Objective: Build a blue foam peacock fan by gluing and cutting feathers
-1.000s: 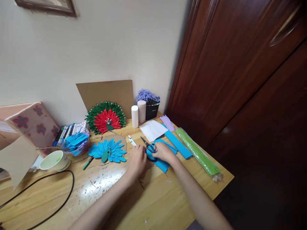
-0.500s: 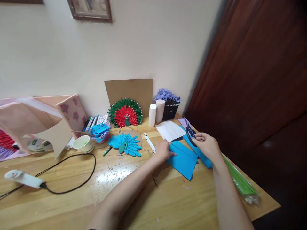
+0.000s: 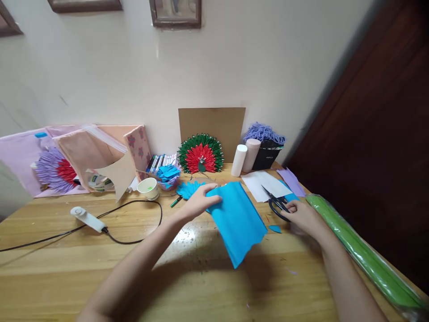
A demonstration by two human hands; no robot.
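Note:
My left hand [image 3: 198,201] pinches the top edge of a folded blue crepe paper sheet [image 3: 237,223] and holds it lifted over the wooden table [image 3: 100,268]. To the right, my right hand [image 3: 301,214] rests on the table with its fingers on the handles of the black scissors [image 3: 276,203], which lie flat with the blades pointing away. A small blue scrap [image 3: 275,229] lies between the sheet and that hand. A blue paper peacock [image 3: 187,188] lies partly hidden behind my left hand.
Along the wall stand a cardboard sheet [image 3: 211,127], a red-and-green paper peacock [image 3: 200,154], two white tubes [image 3: 244,157], a black pot with purple yarn [image 3: 266,147], markers [image 3: 162,160] and a paper cup [image 3: 148,188]. A glue gun [image 3: 87,218] with cable lies left; green paper roll [image 3: 362,250] right.
My left hand lifted the blue sheet off the table and brought it toward the middle. My right hand lowered the scissors onto the table. The view swung left.

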